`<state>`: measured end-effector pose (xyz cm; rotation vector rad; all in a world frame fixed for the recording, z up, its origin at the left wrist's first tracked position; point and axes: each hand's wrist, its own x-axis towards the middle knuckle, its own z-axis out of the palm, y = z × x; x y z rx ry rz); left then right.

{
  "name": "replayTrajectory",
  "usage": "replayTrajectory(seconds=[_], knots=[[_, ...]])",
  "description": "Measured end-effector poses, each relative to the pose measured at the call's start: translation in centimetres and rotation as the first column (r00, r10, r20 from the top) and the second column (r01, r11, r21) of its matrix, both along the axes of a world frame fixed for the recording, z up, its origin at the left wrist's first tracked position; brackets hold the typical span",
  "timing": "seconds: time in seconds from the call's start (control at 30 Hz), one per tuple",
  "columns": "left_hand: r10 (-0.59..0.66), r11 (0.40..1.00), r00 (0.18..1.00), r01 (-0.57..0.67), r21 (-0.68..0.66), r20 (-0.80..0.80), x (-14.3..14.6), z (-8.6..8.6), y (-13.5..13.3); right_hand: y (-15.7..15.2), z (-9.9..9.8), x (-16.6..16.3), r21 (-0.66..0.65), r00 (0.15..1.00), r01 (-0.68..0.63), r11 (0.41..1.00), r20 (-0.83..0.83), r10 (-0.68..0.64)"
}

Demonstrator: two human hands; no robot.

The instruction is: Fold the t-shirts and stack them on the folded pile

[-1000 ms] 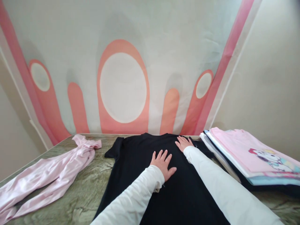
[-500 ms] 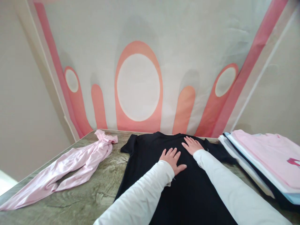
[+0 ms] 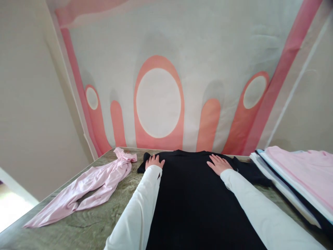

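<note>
Black shirt (image 3: 192, 194), left hand (image 3: 154, 161), right hand (image 3: 218, 164) atop

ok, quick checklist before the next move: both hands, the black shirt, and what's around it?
1. Left hand on the black shirt at its sleeve: ok.
2. Left hand gripping or only pressing: cannot tell.
3. Right hand open, flat on the shirt's far right part: ok.
4. Shirt spread flat on the table: ok where visible; near hem out of frame.
5. Pink garment apart from shirt: ok.
6. Folded stack clear of shirt's other sleeve: cannot tell.
</note>
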<state>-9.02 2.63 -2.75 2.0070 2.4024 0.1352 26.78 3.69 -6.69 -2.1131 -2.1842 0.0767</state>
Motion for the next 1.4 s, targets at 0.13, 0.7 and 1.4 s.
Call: replayTrajectory(seconds=[0.13, 0.7, 1.4], knots=[[0.092, 0.995, 0.995, -0.093, -0.033, -0.041, 0.2, 0.9, 0.8, 0.0, 0.2, 0.0, -0.005, 1.000, -0.004, 1.000, -0.008, 0.004], [-0.203, 0.947, 0.970, 0.160, 0.279, 0.134, 5.7, 0.0, 6.5, -0.3, 0.7, -0.3, 0.021, 0.999, -0.004, 1.000, -0.046, 0.005], [-0.148, 0.914, 0.971, 0.063, 0.401, 0.186, 5.6, -0.1, 6.8, -0.2, 0.3, 0.0, 0.118, 0.999, -0.029, 0.993, -0.042, 0.034]])
